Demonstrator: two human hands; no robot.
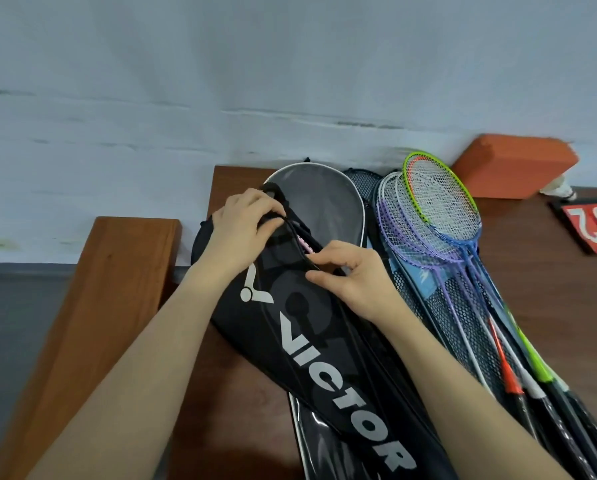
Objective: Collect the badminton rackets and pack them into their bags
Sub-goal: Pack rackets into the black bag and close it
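Left hand [243, 226] grips the top rim of the black Victor racket bag [311, 327]; right hand [350, 277] pinches its open zipper edge. Bag lies diagonally on the table [532, 271], soft and limp; take the edge. Loose rackets [439, 216] just beside, right. Table edge close on left.

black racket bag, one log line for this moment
left hand: grips black bag top | right hand: pinches bag opening | loose rackets: beside bag, unpacked
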